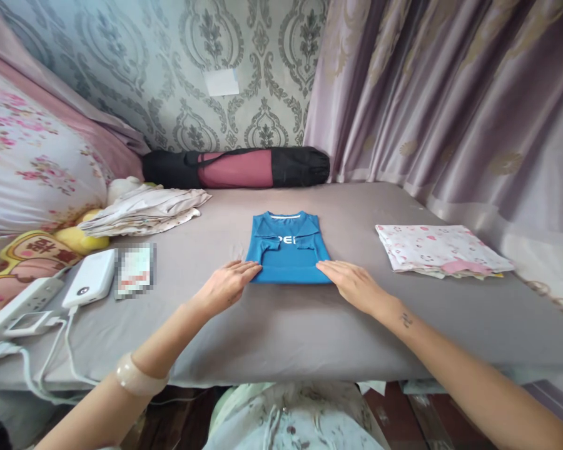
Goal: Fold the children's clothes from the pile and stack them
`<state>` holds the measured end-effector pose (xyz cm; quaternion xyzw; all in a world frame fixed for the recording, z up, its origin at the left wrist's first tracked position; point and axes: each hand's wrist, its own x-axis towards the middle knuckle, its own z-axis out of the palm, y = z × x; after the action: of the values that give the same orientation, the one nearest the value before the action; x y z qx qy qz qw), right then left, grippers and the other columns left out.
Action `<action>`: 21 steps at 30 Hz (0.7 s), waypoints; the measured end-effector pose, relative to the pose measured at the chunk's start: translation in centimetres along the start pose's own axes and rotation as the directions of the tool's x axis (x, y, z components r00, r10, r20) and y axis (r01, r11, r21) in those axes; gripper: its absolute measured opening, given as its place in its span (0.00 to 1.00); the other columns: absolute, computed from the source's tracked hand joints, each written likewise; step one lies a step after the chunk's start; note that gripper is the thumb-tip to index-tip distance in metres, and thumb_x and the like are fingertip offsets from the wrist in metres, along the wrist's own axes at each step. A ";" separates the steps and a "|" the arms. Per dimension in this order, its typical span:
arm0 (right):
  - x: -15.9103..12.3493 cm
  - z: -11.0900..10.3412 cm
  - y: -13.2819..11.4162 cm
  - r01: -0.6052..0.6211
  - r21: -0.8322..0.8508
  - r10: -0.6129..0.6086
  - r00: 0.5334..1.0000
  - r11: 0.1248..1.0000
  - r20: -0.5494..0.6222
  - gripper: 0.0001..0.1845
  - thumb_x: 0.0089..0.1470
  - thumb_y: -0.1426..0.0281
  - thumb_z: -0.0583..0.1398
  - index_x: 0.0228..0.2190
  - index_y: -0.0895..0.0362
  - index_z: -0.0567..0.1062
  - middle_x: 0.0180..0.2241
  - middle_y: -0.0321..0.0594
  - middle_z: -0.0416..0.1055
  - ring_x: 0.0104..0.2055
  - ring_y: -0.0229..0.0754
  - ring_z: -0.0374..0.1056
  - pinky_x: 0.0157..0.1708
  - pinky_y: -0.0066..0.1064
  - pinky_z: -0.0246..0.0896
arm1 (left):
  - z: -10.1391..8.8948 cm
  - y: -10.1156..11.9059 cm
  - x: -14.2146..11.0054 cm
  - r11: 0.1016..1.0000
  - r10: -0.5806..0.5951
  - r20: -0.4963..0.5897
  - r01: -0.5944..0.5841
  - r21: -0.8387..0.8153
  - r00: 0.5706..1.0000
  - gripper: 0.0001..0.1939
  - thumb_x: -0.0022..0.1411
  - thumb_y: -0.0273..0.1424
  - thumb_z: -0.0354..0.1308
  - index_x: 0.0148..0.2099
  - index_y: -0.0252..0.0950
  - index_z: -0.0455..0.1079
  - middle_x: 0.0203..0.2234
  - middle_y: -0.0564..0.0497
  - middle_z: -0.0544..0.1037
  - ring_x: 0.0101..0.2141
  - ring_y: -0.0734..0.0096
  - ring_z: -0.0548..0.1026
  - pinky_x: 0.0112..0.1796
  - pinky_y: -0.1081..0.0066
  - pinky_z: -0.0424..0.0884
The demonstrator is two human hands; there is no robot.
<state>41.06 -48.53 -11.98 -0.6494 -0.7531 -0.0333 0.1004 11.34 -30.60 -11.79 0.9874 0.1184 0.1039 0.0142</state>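
A blue T-shirt (289,257) lies in the middle of the bed, folded into a narrow block. Its collar points away from me, both sleeves are turned inward, and white letters show partly between them. The bottom is turned up in a straight band. My left hand (229,282) is closed on the near left corner of this band, fingers together. At the near right corner my right hand (356,282) holds the cloth in the same way. Both thumbs are mostly hidden.
Folded patterned cloth (443,249) lies right; a pile of pale clothes (145,209) lies left. Near the left edge are a white power bank (91,275), a power strip (23,306) and cables. A black and red rolled bag (237,169) rests along the wall.
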 end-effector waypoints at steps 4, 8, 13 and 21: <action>-3.3 -2.0 -2.0 0.034 0.067 -0.039 0.996 0.997 0.075 0.36 0.50 0.88 0.47 0.57 0.55 0.69 0.57 0.40 0.69 0.58 0.43 0.66 0.58 0.40 0.61 | -2.2 2.7 -2.6 0.993 0.040 0.033 -0.036 -0.108 0.999 0.26 0.63 0.20 0.42 0.61 0.38 0.64 0.55 0.47 0.74 0.53 0.66 0.73 0.57 0.61 0.65; -4.5 -3.9 -2.6 0.019 0.179 -0.051 0.984 0.984 0.171 0.35 0.52 0.85 0.47 0.57 0.50 0.69 0.56 0.37 0.69 0.56 0.43 0.67 0.55 0.37 0.64 | -3.6 3.7 -3.6 0.948 -0.060 0.063 0.077 -0.310 0.996 0.21 0.65 0.24 0.44 0.56 0.40 0.68 0.46 0.49 0.79 0.47 0.67 0.76 0.48 0.70 0.71; -1.7 -4.4 -0.8 -0.180 0.338 0.145 0.981 0.924 0.126 0.19 0.59 0.72 0.52 0.49 0.51 0.75 0.46 0.38 0.77 0.46 0.45 0.74 0.45 0.33 0.67 | -2.9 2.2 -1.4 0.715 -0.399 0.063 0.354 -0.603 0.915 0.13 0.65 0.37 0.51 0.47 0.38 0.71 0.31 0.53 0.79 0.29 0.72 0.75 0.32 0.75 0.70; 5.5 -0.4 3.4 -0.416 0.564 0.535 0.843 0.713 -0.053 0.13 0.54 0.61 0.58 0.30 0.58 0.77 0.27 0.38 0.76 0.29 0.41 0.69 0.30 0.27 0.62 | 1.0 -2.3 5.4 0.456 -0.693 -0.047 0.388 -0.801 0.719 0.13 0.57 0.41 0.55 0.33 0.35 0.69 0.22 0.54 0.71 0.25 0.72 0.69 0.27 0.74 0.63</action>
<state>43.68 -42.71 -10.76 -0.7604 -0.5228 0.1344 0.3611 16.16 -27.06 -11.77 0.7583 0.3793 0.3151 0.4264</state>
